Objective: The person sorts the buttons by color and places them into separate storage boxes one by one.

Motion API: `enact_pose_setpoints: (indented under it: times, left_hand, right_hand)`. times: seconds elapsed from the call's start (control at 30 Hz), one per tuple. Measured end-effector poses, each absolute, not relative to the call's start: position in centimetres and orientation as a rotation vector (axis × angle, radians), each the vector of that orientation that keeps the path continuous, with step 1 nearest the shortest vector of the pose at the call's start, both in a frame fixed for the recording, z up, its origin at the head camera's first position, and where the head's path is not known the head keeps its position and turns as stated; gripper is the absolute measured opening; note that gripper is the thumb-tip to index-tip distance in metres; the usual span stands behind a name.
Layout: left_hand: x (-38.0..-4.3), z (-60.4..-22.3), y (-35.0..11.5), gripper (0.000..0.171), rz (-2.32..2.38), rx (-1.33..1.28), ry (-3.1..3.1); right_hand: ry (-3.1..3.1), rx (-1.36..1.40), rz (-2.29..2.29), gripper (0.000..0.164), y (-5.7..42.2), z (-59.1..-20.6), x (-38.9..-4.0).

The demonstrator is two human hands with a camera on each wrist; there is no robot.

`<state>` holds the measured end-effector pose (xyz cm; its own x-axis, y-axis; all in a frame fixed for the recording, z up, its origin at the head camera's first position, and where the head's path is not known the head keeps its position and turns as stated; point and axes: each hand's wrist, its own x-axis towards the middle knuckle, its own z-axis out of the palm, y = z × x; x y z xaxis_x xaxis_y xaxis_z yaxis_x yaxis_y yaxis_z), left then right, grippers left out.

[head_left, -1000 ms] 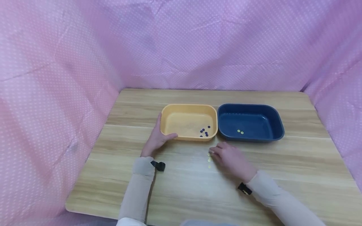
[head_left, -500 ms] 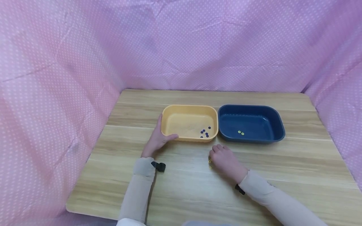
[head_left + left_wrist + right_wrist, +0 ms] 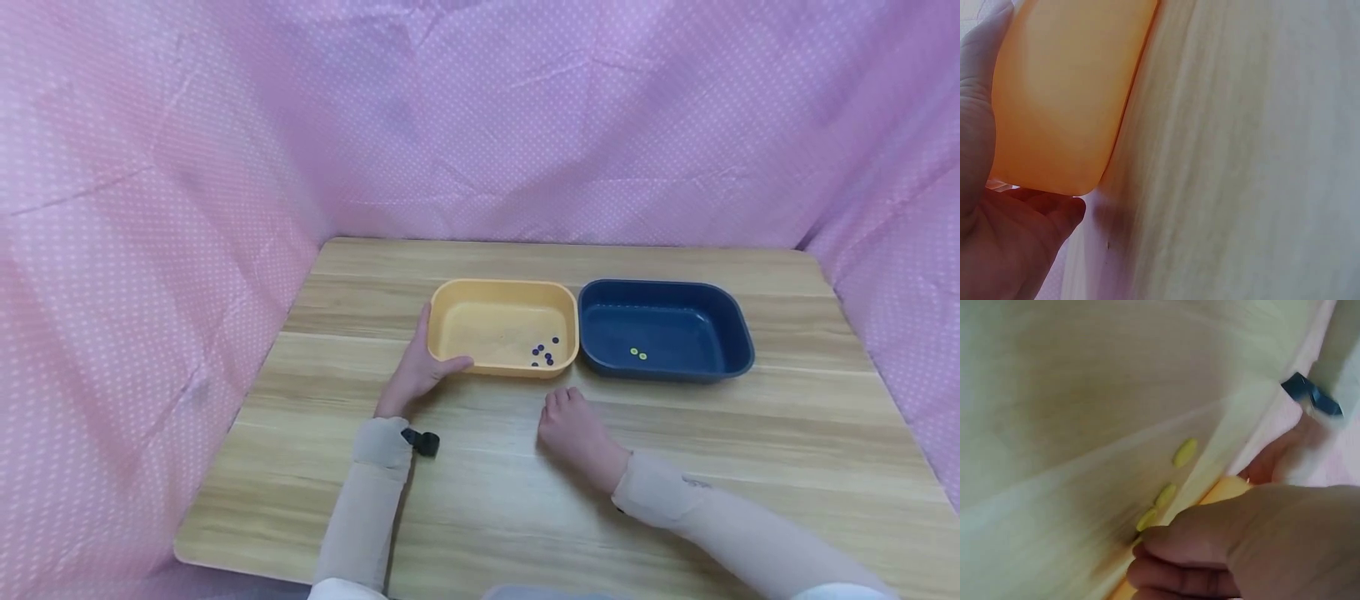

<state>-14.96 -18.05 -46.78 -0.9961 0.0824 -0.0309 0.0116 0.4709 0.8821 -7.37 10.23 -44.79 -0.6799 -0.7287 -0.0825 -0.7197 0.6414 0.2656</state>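
Note:
My left hand (image 3: pixel 411 371) grips the left end of a yellow-orange tray (image 3: pixel 495 369), thumb at its front rim and fingers along the end wall; the left wrist view shows this tray wall (image 3: pixel 1072 94) close up. Several small dark purple buttons (image 3: pixel 548 356) lie in its right front corner. My right hand (image 3: pixel 576 433) is low over the table in front of the trays, fingers curled. In the right wrist view its thumb tip is right at a yellow button (image 3: pixel 1147 519), with two more yellow buttons (image 3: pixel 1165 495) in a row beyond. I cannot tell whether the fingers pinch one.
A dark blue tray (image 3: pixel 667 372) stands against the right side of the yellow-orange one, with two yellow buttons (image 3: pixel 638 354) inside. The wooden table (image 3: pixel 285 467) has pink dotted cloth (image 3: pixel 480 125) hanging behind and at both sides.
My right hand has moved left and slightly toward me, and now covers the yellow buttons on the table in the head view. My left hand stays on the tray.

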Motion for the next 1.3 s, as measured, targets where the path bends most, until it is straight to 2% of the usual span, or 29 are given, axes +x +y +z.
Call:
enact_pose_setpoints:
  times: [0.1, 0.23, 0.33, 0.47, 0.67, 1.0, 1.17, 1.3]
  left_hand:
    - [-14.8, -46.9, -18.0, 0.131, 1.576, 0.078, 2.623]
    - [-14.6, -46.8, -18.1, 0.133, 1.584, 0.065, 2.598]
    - [-14.6, -46.6, -18.2, 0.133, 1.59, 0.067, 2.604]
    - [-14.7, -46.4, -18.3, 0.134, 1.589, 0.074, 2.612]
    - [-14.8, -46.6, -18.2, 0.134, 1.606, 0.08, 2.601]
    - [-14.8, -46.6, -18.1, 0.133, 1.636, 0.073, 2.578]
    - [-14.8, -46.7, -18.1, 0.133, 1.639, 0.065, 2.575]
    - [-14.8, -46.6, -18.1, 0.134, 1.642, 0.07, 2.577]
  right_hand:
    - [-3.033, 1.12, -0.016, 0.004, 11.2, -44.6, -7.8]
    - [-3.208, 0.698, 1.127, 0.005, 13.6, -43.8, -8.4]
    - [-3.052, 0.275, 1.867, 0.021, 15.6, -43.1, -8.9]
    - [-2.803, -0.12, 2.344, 0.036, 17.9, -42.3, -9.4]
    - [-2.465, -0.312, 2.637, 0.024, 20.1, -41.8, -9.8]
    - [-1.98, -0.412, 2.9, 0.013, 22.9, -39.0, -10.3]
    - [-1.799, -0.444, 2.91, 0.011, 23.7, -38.5, -10.6]
    - [-1.828, -0.52, 2.8, 0.02, 23.7, -38.8, -10.7]
